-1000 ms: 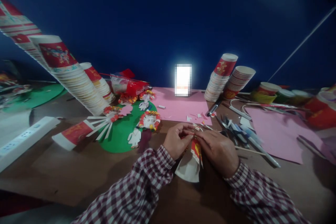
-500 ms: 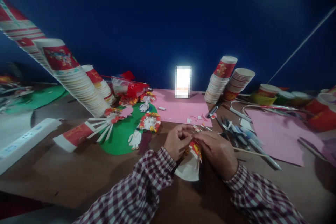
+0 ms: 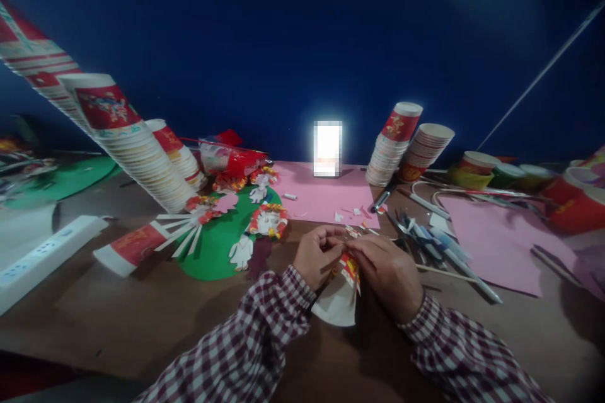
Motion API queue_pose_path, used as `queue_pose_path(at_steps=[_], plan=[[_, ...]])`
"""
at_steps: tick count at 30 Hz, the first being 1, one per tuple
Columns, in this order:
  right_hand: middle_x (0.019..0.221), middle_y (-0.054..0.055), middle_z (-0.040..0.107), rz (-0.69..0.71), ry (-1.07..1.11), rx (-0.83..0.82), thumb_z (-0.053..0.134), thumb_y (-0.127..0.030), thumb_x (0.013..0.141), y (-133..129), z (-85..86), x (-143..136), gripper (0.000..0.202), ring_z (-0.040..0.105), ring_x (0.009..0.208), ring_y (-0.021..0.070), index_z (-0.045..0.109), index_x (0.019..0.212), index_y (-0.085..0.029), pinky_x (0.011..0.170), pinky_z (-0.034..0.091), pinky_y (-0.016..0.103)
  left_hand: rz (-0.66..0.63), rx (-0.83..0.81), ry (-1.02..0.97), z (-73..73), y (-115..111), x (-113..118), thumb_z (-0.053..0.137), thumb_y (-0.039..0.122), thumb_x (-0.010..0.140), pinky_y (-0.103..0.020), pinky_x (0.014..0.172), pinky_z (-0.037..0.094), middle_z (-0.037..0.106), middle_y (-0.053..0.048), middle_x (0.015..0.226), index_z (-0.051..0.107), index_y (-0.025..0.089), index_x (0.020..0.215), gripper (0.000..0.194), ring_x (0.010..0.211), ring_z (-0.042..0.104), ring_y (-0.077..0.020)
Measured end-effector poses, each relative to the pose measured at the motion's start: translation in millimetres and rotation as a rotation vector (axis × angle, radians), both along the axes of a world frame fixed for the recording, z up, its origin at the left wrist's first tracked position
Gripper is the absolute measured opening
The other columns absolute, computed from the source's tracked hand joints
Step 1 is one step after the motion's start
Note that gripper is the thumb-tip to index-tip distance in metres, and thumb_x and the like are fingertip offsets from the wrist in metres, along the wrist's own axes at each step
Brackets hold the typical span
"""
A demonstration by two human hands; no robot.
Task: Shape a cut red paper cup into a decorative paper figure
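Observation:
My left hand [image 3: 317,258] and my right hand [image 3: 390,271] meet over the table, both closed on a cut paper cup [image 3: 338,302]. White shows on the cup's wide lower part, which points toward me. Its red and yellow printed strips run up between my hands. The fingertips of both hands pinch the strips at the top, close together; the exact spot is partly hidden by the fingers. Small paper scraps lie just beyond my fingertips.
Cup stacks [image 3: 142,164] lean at the left, others [image 3: 392,145] at the right. A green sheet [image 3: 208,264] bears paper cutouts. Pink sheets [image 3: 326,201] lie behind my hands and at the right. Pens [image 3: 454,258] lie right; a power strip [image 3: 47,255] and bright screen [image 3: 328,148] stand out.
The view has shifted very slightly. Both hands keep their pinch on the paper cup at nearly the same place.

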State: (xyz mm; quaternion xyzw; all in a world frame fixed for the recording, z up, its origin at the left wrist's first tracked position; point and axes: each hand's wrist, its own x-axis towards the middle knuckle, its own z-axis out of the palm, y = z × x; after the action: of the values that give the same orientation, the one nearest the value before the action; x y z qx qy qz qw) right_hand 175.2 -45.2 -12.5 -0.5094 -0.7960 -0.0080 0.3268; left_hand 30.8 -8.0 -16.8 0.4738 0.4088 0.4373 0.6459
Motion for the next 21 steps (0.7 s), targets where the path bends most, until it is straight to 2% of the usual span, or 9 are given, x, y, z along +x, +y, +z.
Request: queue_pose_path(at_steps=[5, 8, 15, 18, 21], plan=[[0.088, 0.005, 0.060, 0.002, -0.014, -0.017, 0.043, -0.020, 0.084, 0, 1.5, -2, 0.017, 0.052, 0.088, 0.0161, 0.059, 0.090, -0.018, 0.080, 0.041, 0.030, -0.011, 0.082, 0.061, -4.1, 0, -1, 0.065, 0.019, 0.064, -0.020, 0.057, 0.041, 0.061, -0.003, 0.064, 0.058, 0.009, 0.090, 0.029, 0.059, 0.055, -0.0101], [0.089, 0.004, 0.061, 0.008, -0.042, -0.027, 0.043, -0.020, 0.084, 2, 2.1, -1, 0.018, 0.052, 0.087, 0.0159, 0.059, 0.091, -0.018, 0.080, 0.041, 0.029, -0.038, 0.072, 0.065, -6.2, 3, -3, 0.065, 0.019, 0.063, -0.019, 0.055, 0.040, 0.060, -0.002, 0.063, 0.058, 0.009, 0.091, 0.030, 0.057, 0.054, -0.0093], [0.100, 0.005, 0.061, -0.100, -0.145, -0.025, 0.043, -0.024, 0.083, 2, 10.6, 11, 0.026, 0.053, 0.092, 0.0181, 0.055, 0.106, -0.019, 0.083, 0.040, 0.032, 0.070, -0.032, -0.056, -9.4, 14, -8, 0.069, 0.019, 0.059, -0.022, 0.059, 0.043, 0.059, -0.001, 0.065, 0.057, 0.010, 0.091, 0.035, 0.059, 0.055, -0.0091], [0.106, 0.006, 0.060, -0.103, -0.110, -0.066, 0.045, -0.032, 0.082, -2, 11.5, 12, 0.034, 0.055, 0.093, 0.0182, 0.050, 0.113, -0.018, 0.079, 0.043, 0.030, 0.051, 0.003, -0.104, -8.7, 14, -8, 0.069, 0.020, 0.060, -0.023, 0.064, 0.044, 0.061, -0.003, 0.072, 0.056, 0.011, 0.093, 0.037, 0.065, 0.057, -0.0104], [0.108, 0.008, 0.059, -0.057, -0.099, -0.097, 0.044, -0.033, 0.082, -4, 10.3, 10, 0.039, 0.056, 0.093, 0.0173, 0.044, 0.118, -0.017, 0.078, 0.045, 0.028, 0.028, 0.073, -0.115, -4.2, 11, -7, 0.067, 0.020, 0.063, -0.023, 0.066, 0.044, 0.061, -0.003, 0.073, 0.055, 0.012, 0.096, 0.037, 0.068, 0.057, -0.0104]])
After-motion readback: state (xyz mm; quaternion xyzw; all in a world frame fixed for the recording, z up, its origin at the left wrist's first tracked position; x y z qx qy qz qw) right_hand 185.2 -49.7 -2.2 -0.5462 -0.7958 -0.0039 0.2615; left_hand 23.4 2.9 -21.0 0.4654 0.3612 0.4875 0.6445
